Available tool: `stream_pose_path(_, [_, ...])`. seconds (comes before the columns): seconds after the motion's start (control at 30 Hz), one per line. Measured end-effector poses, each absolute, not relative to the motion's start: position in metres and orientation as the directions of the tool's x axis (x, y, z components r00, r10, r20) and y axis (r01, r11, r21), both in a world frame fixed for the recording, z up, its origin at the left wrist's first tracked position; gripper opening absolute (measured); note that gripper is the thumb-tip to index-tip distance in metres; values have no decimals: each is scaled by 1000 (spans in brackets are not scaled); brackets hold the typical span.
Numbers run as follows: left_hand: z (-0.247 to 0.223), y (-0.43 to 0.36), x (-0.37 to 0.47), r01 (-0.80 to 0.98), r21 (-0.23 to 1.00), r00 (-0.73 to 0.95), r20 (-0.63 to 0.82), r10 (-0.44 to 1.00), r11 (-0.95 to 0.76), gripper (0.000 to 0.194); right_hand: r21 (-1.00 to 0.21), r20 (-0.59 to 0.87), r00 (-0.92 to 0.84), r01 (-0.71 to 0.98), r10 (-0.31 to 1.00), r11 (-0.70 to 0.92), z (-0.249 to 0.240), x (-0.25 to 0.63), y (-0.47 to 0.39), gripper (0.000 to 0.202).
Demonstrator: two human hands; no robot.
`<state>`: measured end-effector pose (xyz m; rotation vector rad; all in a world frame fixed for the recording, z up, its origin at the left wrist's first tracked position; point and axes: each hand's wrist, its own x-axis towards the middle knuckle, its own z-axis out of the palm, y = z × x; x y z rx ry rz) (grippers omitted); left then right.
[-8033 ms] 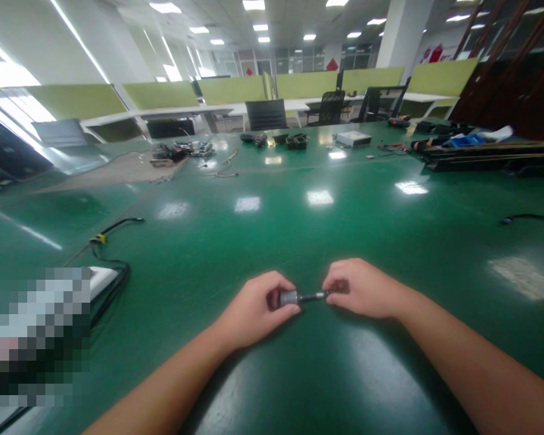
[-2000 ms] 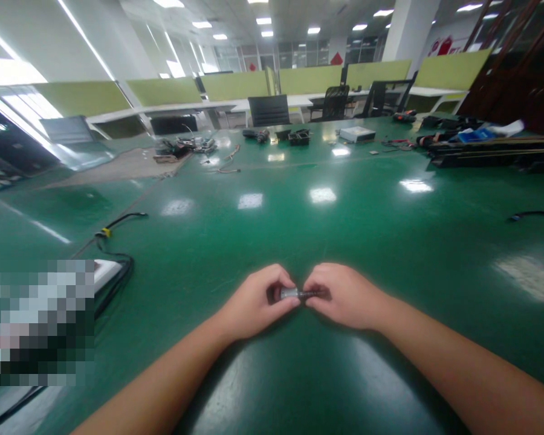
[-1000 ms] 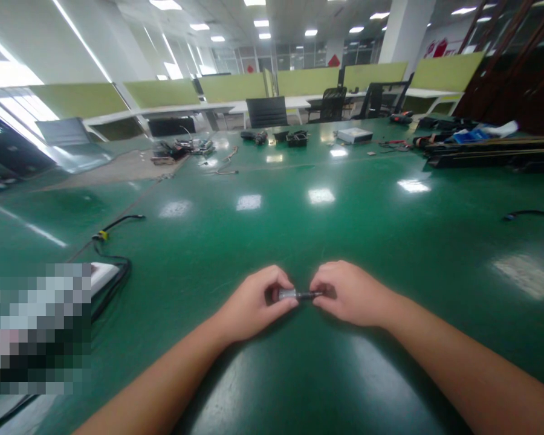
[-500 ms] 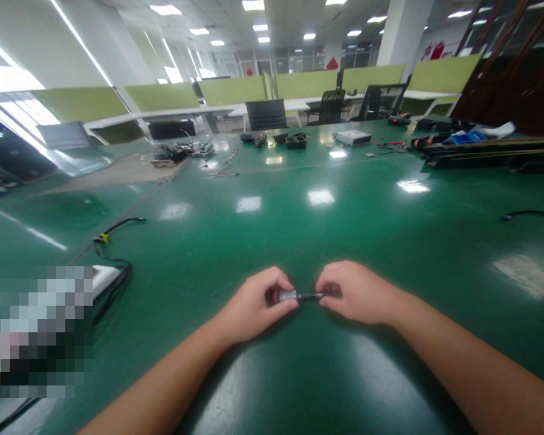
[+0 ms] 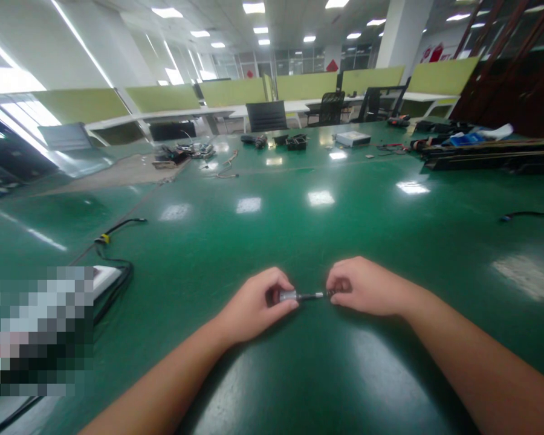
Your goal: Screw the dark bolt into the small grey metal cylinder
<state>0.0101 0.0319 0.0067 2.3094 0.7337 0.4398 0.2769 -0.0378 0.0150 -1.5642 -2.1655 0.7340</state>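
Note:
My left hand (image 5: 258,305) is closed around the pale grey, partly see-through end of a slim pen-like tool (image 5: 309,296). The tool lies level, pointing right, with a dark shaft and a short bright metal tip. Just beyond that tip, my right hand (image 5: 360,287) pinches a small dark piece (image 5: 330,293), mostly hidden by the fingers. A narrow gap separates the piece from the tip. Both hands are low over the green tabletop (image 5: 272,241).
To the left, a black cable (image 5: 124,225) with a yellow part lies by a white-ended box, partly blurred out. Farther back are a power drill (image 5: 254,141), a silver box (image 5: 352,138) and tangled electronics (image 5: 185,152). Dark long bars (image 5: 489,158) are stacked at the right.
My right hand has moved a little right and up, away from the tool, and the bright tip now shows. The left hand has stayed in place.

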Motion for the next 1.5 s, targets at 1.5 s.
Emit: stream_pose_path(1.5, [4, 30, 12, 445, 609, 775, 105, 623, -656, 18, -569, 218, -380, 698, 899, 434, -5, 230, -35, 6])
